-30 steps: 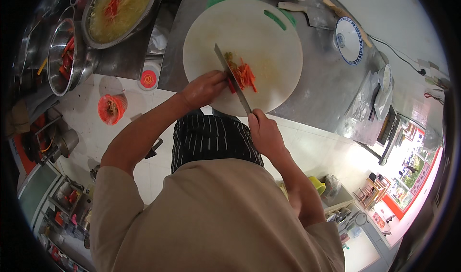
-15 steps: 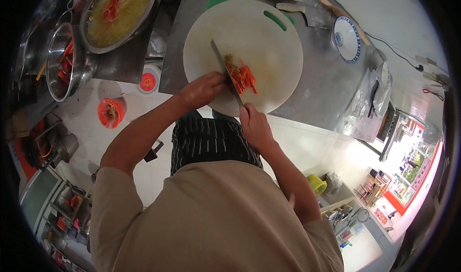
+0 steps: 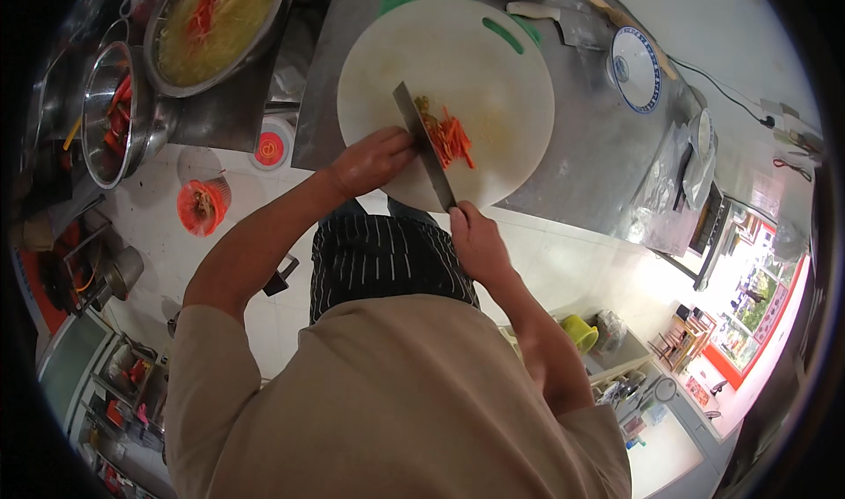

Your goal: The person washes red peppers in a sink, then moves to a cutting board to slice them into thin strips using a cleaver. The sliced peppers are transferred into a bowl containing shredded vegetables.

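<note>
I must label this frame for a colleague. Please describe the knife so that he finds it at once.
Find the round white cutting board on the steel counter. The knife lies across its near half, gripped by the right hand. Its broad grey blade sits beside the orange carrot strips.

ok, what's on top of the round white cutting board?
On the round white cutting board lies a small pile of orange carrot strips. The cleaver blade rests beside them, right hand gripping its handle. The left hand covers part of the board's near edge.
</note>
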The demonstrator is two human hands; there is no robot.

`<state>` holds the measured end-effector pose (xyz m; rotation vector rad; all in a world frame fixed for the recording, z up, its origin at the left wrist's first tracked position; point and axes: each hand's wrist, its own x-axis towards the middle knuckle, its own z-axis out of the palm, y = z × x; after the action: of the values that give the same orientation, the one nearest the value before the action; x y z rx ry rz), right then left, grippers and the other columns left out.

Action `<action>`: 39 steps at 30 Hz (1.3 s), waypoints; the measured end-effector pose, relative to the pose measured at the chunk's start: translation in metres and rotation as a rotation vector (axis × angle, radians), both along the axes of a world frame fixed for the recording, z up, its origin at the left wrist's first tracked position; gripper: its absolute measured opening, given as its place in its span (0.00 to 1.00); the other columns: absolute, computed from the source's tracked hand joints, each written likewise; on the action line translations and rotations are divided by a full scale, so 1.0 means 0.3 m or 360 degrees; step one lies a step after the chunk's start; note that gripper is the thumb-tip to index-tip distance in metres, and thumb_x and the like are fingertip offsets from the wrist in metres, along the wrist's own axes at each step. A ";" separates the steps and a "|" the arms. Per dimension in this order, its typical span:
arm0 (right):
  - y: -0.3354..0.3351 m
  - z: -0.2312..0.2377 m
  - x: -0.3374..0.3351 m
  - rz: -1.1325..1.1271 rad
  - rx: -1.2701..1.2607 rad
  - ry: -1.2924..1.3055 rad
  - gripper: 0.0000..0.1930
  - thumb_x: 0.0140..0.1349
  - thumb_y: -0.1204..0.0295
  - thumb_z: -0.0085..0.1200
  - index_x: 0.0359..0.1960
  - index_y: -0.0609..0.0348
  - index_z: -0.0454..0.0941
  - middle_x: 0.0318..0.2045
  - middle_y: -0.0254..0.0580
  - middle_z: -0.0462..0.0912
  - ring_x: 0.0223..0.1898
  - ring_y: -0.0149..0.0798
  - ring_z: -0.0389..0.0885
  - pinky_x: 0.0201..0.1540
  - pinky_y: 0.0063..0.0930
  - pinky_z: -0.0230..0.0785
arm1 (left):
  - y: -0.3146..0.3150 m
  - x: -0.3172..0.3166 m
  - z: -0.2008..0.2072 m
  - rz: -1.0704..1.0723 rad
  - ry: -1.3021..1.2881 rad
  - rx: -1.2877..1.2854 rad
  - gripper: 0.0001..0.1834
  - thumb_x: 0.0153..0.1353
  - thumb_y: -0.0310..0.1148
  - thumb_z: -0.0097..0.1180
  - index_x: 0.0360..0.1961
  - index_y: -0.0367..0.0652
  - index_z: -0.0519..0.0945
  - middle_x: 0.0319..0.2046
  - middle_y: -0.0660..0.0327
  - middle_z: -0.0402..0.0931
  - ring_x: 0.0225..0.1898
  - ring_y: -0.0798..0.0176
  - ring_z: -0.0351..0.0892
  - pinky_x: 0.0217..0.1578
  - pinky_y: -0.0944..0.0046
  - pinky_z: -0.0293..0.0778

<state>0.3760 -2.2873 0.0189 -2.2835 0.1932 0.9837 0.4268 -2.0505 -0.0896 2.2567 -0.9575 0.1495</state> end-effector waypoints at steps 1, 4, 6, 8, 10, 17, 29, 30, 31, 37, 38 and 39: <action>0.003 0.000 0.007 0.0034 0.0135 -0.0175 0.17 0.76 0.59 0.42 0.47 0.63 0.73 0.37 0.68 0.82 0.43 0.73 0.78 0.45 0.61 0.70 | -0.002 0.003 0.001 -0.0010 -0.0033 -0.0009 0.15 0.54 0.25 0.55 0.44 0.37 0.82 0.43 0.54 0.77 0.48 0.51 0.78 0.51 0.59 0.77; -0.001 0.002 0.009 0.0067 0.0206 -0.0291 0.17 0.76 0.59 0.42 0.48 0.63 0.73 0.38 0.68 0.82 0.44 0.73 0.79 0.46 0.62 0.70 | 0.001 0.002 -0.005 0.0009 -0.0031 -0.0069 0.14 0.56 0.25 0.55 0.44 0.37 0.82 0.42 0.53 0.76 0.47 0.50 0.77 0.50 0.57 0.76; -0.019 -0.009 0.006 0.0096 0.0214 -0.0313 0.18 0.76 0.59 0.42 0.49 0.64 0.74 0.39 0.69 0.83 0.44 0.73 0.79 0.47 0.61 0.71 | -0.008 0.001 -0.026 0.0008 -0.0046 -0.0129 0.12 0.57 0.25 0.55 0.42 0.37 0.82 0.42 0.52 0.75 0.46 0.49 0.77 0.50 0.56 0.76; -0.040 -0.020 -0.013 0.0170 0.0150 -0.0173 0.19 0.76 0.59 0.41 0.49 0.65 0.74 0.40 0.69 0.82 0.45 0.73 0.78 0.48 0.61 0.71 | -0.005 -0.013 -0.048 0.0036 -0.0041 -0.0135 0.09 0.58 0.26 0.55 0.39 0.37 0.82 0.41 0.51 0.75 0.46 0.48 0.76 0.49 0.54 0.76; -0.026 -0.049 -0.025 0.0100 0.0142 -0.0219 0.19 0.76 0.59 0.41 0.48 0.65 0.75 0.40 0.69 0.82 0.46 0.74 0.78 0.49 0.60 0.70 | -0.011 -0.027 -0.062 0.0088 -0.0031 -0.0105 0.06 0.58 0.27 0.55 0.35 0.37 0.80 0.40 0.51 0.74 0.46 0.48 0.76 0.49 0.53 0.75; -0.061 -0.045 0.037 0.0189 0.0115 -0.0282 0.17 0.75 0.59 0.46 0.46 0.62 0.76 0.36 0.63 0.84 0.43 0.70 0.80 0.43 0.55 0.73 | -0.053 -0.033 -0.043 0.0290 0.0233 -0.0015 0.09 0.61 0.29 0.54 0.39 0.38 0.82 0.43 0.52 0.77 0.48 0.49 0.77 0.53 0.52 0.74; -0.236 0.048 -0.012 0.0829 -0.0319 -0.0998 0.19 0.65 0.52 0.63 0.35 0.55 0.76 0.29 0.43 0.83 0.31 0.53 0.85 0.32 0.46 0.77 | -0.113 -0.007 0.258 0.0918 0.0078 -0.0103 0.32 0.54 0.49 0.73 0.49 0.40 0.73 0.50 0.51 0.71 0.55 0.44 0.70 0.57 0.46 0.66; -0.238 0.057 -0.008 0.0908 -0.0368 -0.1035 0.19 0.65 0.51 0.62 0.34 0.54 0.76 0.27 0.42 0.81 0.29 0.50 0.85 0.31 0.44 0.78 | -0.174 0.003 0.272 0.0753 0.0130 -0.0041 0.35 0.52 0.53 0.74 0.50 0.40 0.73 0.52 0.50 0.71 0.57 0.44 0.68 0.59 0.44 0.64; -0.239 0.067 -0.003 0.0951 -0.0343 -0.1071 0.19 0.66 0.51 0.62 0.34 0.53 0.75 0.27 0.41 0.81 0.29 0.49 0.85 0.30 0.44 0.78 | -0.217 0.016 0.277 0.0714 0.0177 0.0015 0.36 0.51 0.54 0.74 0.51 0.40 0.73 0.52 0.50 0.71 0.58 0.44 0.68 0.59 0.43 0.63; -0.271 0.121 -0.005 0.1161 -0.0314 -0.1159 0.19 0.66 0.50 0.60 0.33 0.52 0.75 0.25 0.40 0.79 0.29 0.46 0.84 0.28 0.41 0.78 | -0.293 0.117 0.155 0.0543 0.0242 0.0266 0.28 0.56 0.50 0.69 0.48 0.41 0.76 0.53 0.50 0.73 0.59 0.43 0.69 0.58 0.43 0.65; -0.289 0.128 -0.014 0.1157 -0.0312 -0.1133 0.19 0.67 0.50 0.60 0.33 0.52 0.75 0.26 0.40 0.80 0.29 0.46 0.85 0.28 0.41 0.77 | -0.261 0.148 0.126 0.0506 0.0189 0.0276 0.25 0.58 0.48 0.68 0.48 0.40 0.77 0.52 0.49 0.74 0.58 0.42 0.70 0.58 0.44 0.66; -0.310 0.131 -0.023 0.1160 -0.0308 -0.1107 0.19 0.67 0.51 0.60 0.33 0.53 0.75 0.26 0.41 0.80 0.29 0.46 0.85 0.28 0.41 0.77 | -0.217 0.180 0.102 0.0481 0.0094 0.0259 0.22 0.60 0.45 0.67 0.47 0.40 0.78 0.51 0.49 0.75 0.57 0.42 0.71 0.57 0.44 0.67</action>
<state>0.3691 -2.3804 0.0581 -2.7809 -0.9214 0.4196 0.4809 -2.1156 -0.0589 2.5325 -0.6121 0.1398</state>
